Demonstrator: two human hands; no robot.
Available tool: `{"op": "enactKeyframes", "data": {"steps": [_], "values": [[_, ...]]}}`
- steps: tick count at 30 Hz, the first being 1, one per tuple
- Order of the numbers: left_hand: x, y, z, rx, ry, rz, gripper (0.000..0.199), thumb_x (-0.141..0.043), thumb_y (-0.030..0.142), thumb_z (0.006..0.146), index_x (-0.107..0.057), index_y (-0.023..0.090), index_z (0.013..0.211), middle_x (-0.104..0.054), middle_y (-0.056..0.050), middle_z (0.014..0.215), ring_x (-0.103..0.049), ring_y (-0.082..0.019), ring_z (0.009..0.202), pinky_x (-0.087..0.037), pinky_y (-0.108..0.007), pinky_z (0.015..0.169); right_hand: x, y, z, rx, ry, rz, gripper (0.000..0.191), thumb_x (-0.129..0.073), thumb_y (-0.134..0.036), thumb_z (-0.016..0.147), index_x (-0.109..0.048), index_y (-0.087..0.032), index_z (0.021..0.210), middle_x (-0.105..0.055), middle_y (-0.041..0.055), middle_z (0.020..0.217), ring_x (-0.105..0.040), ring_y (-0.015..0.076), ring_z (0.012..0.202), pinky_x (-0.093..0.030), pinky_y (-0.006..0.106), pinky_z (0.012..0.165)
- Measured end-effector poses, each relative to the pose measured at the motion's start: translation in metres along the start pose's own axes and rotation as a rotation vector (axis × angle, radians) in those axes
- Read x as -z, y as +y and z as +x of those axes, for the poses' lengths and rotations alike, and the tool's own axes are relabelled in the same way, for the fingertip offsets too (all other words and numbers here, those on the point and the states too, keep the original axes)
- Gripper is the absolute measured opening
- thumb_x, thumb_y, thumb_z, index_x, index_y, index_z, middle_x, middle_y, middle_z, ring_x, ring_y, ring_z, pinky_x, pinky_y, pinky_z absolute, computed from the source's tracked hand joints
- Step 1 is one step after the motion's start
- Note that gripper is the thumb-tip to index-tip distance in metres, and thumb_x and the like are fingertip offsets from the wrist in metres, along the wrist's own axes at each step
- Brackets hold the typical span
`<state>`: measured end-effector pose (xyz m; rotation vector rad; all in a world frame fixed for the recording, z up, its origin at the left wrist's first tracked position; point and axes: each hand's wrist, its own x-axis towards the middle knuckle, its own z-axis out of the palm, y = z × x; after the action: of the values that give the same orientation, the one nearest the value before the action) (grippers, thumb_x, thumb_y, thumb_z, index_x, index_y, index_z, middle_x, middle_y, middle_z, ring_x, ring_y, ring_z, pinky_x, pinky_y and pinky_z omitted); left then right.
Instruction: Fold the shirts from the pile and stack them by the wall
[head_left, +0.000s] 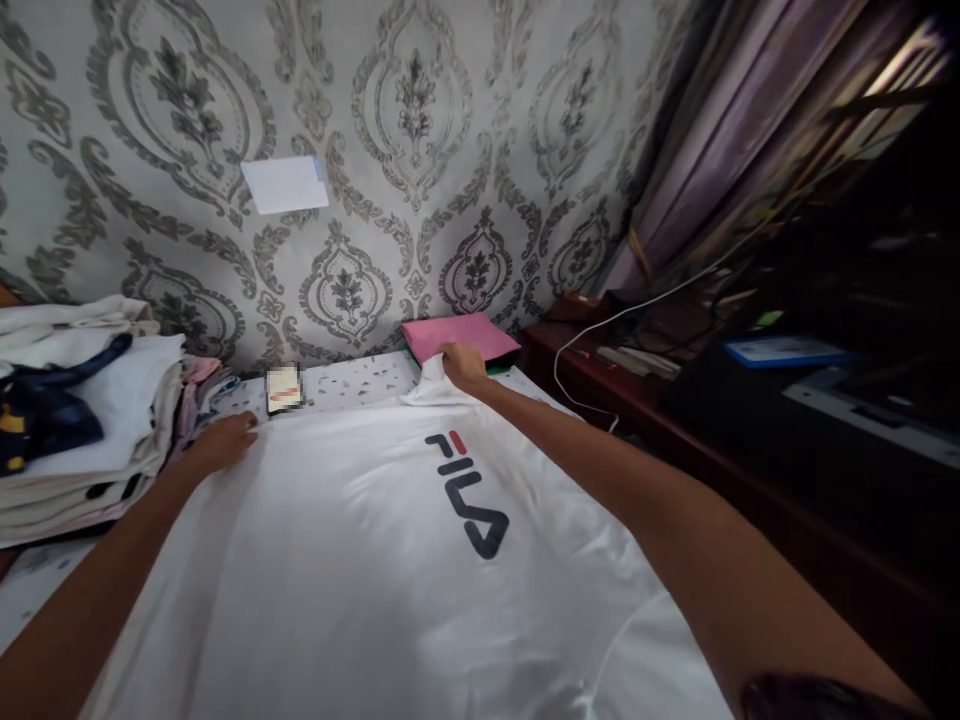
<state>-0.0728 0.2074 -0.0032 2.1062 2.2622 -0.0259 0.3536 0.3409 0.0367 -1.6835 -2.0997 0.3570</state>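
Observation:
A white shirt with dark and red FILA lettering is spread across the surface in front of me. My right hand grips a raised piece of the shirt near its far edge, beside a folded pink cloth. At the shirt's far left corner, my left hand has its fingers bent at the edge; whether they pinch the fabric is hard to make out. A small blurred-out item lies just beyond the shirt, between the hands.
Stacked folded clothes stand at the left. On the right, a dark red wooden table bears a white cable, a blue-edged object and other items. Patterned wallpaper and a purple curtain stand behind.

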Motion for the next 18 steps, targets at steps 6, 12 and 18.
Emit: {"op": "enactKeyframes", "data": {"steps": [6,12,18], "values": [[0.006,-0.003,-0.001,-0.084,0.029,0.097,0.015,-0.042,0.033,0.077,-0.053,0.022,0.073,-0.069,-0.012,0.089,-0.067,-0.029,0.087,-0.048,-0.036,0.079,0.018,0.012,0.021,-0.196,0.051,0.32,0.026,-0.047,-0.015,0.095,-0.072,-0.011,0.101,-0.066,0.004,0.056,-0.065,0.015,0.052,-0.053,0.025,0.062],[0.021,0.011,-0.027,-0.057,0.084,0.182,0.015,-0.032,0.032,0.086,-0.044,0.024,0.081,-0.071,-0.006,0.088,-0.066,-0.024,0.084,-0.045,-0.031,0.074,0.031,0.023,0.002,-0.254,0.05,0.692,0.023,-0.048,-0.001,0.086,-0.067,-0.012,0.089,-0.063,0.0005,0.059,-0.064,0.0126,0.053,-0.058,0.026,0.06],[0.015,-0.007,-0.065,-0.188,0.307,0.062,0.032,-0.026,0.046,0.087,-0.053,0.031,0.095,-0.074,0.004,0.098,-0.067,-0.027,0.096,-0.049,-0.04,0.088,0.059,0.054,-0.058,-0.201,0.035,0.979,0.014,-0.057,-0.006,0.08,-0.068,-0.015,0.08,-0.072,0.0037,0.077,-0.069,0.014,0.074,-0.058,0.028,0.075]]}}
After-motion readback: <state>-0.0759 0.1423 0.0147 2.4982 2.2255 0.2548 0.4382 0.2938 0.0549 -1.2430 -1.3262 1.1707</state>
